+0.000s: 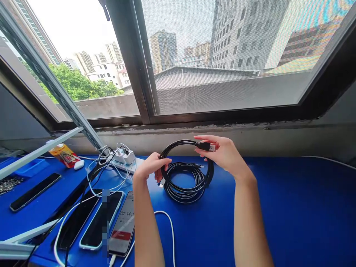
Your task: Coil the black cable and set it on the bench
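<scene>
Between my hands a coil of black cable (210,172) is held up on edge above the blue table. My left hand (148,166) grips the coil's left side, thumb over the strands and fingers behind. On its upper right, my right hand (226,152) pinches the cable by its end, where a black USB plug (205,146) with a metal tip points right. Behind and below lies a second black cable coil (182,200) on the table, partly covered by the raised one. A small connector end (200,166) shows inside the ring; another metal plug peeks out below my left hand.
Left of my arms lie several phones, including one with a lit timer (122,222) and one in a light-blue case (101,222). A power strip (125,160) with chargers and tangled white cables stands behind them. A metal frame bar (75,115) slants across the left; a window sill (250,139) borders the back.
</scene>
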Demonstrator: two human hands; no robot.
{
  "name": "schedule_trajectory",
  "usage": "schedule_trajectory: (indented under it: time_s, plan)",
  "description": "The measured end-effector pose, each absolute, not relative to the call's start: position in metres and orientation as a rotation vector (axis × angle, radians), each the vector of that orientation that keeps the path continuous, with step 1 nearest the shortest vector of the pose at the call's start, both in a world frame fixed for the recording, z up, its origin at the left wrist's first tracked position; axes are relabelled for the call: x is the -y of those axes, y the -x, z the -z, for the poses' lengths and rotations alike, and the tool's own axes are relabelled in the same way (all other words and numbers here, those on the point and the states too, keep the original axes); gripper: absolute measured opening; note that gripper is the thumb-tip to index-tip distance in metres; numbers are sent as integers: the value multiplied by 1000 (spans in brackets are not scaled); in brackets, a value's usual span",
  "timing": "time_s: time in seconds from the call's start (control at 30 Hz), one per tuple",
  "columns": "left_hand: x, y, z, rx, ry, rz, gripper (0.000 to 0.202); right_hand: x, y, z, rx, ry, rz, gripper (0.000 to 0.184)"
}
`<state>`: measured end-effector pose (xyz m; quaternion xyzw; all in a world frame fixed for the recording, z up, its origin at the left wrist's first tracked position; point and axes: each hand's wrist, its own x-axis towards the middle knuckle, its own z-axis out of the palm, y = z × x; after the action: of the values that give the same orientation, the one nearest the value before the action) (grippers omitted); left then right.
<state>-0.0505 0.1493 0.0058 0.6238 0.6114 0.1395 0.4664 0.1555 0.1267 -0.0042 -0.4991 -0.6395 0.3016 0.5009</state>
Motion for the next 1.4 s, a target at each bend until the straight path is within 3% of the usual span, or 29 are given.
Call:
schedule_trajectory:
  time_s: [0.2,0.37,0.73,0.83,1.17,1.4]
  plan:
    - [-164,54,16,-1515,-1484,-149,35,-146,-159,26,1616,1617,-964,28]
    - [-176,51,39,-1559,-1406,22,32,-164,-153,48,1688,1782,-1059,11]
    - [-179,53,41,-1747,-1417,98,22,-173,-146,56,1898,2021,-974,26]
    - [-177,56,35,-1850,-1477,29,11,-170,-143,51,1940,2057,-922,26]
    - [-140,62,-4,-1911,-1724,-380,46,-165,-139,43,1992,2088,-835,27]
    - [-139,73,9,-1756,-1970,-790,30,-169,-147,53,1950,1985,-919,31]
